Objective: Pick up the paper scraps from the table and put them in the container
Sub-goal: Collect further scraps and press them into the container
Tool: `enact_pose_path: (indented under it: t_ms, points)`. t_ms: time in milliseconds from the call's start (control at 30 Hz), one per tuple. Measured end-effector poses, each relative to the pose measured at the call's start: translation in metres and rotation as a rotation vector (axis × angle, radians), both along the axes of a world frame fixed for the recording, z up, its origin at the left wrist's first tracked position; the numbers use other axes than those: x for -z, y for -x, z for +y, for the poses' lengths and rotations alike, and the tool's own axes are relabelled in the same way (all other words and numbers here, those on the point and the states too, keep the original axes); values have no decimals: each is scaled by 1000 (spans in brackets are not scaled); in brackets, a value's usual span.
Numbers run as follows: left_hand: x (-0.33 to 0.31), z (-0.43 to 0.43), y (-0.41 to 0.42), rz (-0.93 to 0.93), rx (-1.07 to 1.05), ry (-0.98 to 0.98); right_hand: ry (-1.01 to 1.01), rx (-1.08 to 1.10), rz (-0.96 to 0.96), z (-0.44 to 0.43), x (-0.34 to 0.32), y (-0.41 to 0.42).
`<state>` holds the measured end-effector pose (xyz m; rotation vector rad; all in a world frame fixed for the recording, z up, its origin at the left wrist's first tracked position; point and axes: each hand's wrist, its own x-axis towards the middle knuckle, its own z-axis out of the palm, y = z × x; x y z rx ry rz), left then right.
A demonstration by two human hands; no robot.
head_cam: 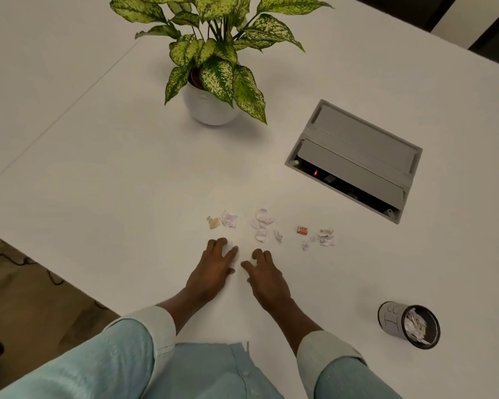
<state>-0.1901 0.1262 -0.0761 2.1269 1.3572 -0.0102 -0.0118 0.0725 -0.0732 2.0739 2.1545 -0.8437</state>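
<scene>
Head view looked down on two pale blue sleeves (pixel 133 349) at the near edge of a white worktop (pixel 113 197). Just beyond them, the left hand (pixel 213 272) and right hand (pixel 267 280) lay side by side, palms down, close together but apart. The fingers (pixel 231 254) of both hands were spread wide and slightly bent, with their tips on the surface. Neither hand plainly held anything, and it could not be told whether a scrap lay under the left fingertips.

At the near right, well apart from the hands, stood the container (pixel 386 315), a small grey cup with a dark inside, already holding white paper bits.

Just beyond the hands the paper scraps (pixel 261 223) lay loose in a rough row from left to right. A tan piece (pixel 213 223) sat at the left end, and a small orange-red piece (pixel 302 229) lay among those on the right.

Farther right, a grey hatch (pixel 357 151) was set into the worktop, with a red light (pixel 315 172) in its opening. At the far centre stood a speckled leafy plant (pixel 216 73) in a round white pot (pixel 208 110).
</scene>
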Motion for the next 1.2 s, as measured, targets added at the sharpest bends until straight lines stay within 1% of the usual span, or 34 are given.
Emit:
enact_pose_path:
  t_ms: [100, 200, 300, 367, 467, 567, 633, 700, 800, 967, 1100, 1200]
  points:
    - [-8, -7, -5, -63, 9, 73, -49, -69, -66, -3, 4, 4]
    - [-9, -12, -5, -87, 19, 8, -73, -83, -93, -10, 3, 6]
    - [5, -16, -1, -50, 118, -101, -84, -28, -74, -20, 3, 3]
    - [8, -14, -2, -24, 148, -129, -61, 68, -19, -26, 6, 0]
    - [3, -14, -7, -76, 94, -129, 30, 301, 88, -29, 6, -6]
    - [0, -18, -14, -143, -45, -70, 121, 577, 207, -32, -9, -13]
    - [1, -24, -20, -190, -161, -27, 155, 691, 276, -41, -13, -19]
    - [1, -32, -27, -231, -230, 17, 164, 762, 334, -57, -14, -29]
    - [-5, -45, -43, -301, -250, 60, 132, 882, 408, -82, -24, -47]
    - [-29, -66, -89, -415, -238, 111, 24, 1073, 526, -125, -62, -79]
    - [-58, -87, -144, -534, -154, 160, -123, 1216, 523, -153, -95, -115]
    - [-76, -99, -189, -587, -62, 163, -238, 1329, 526, -168, -119, -144]
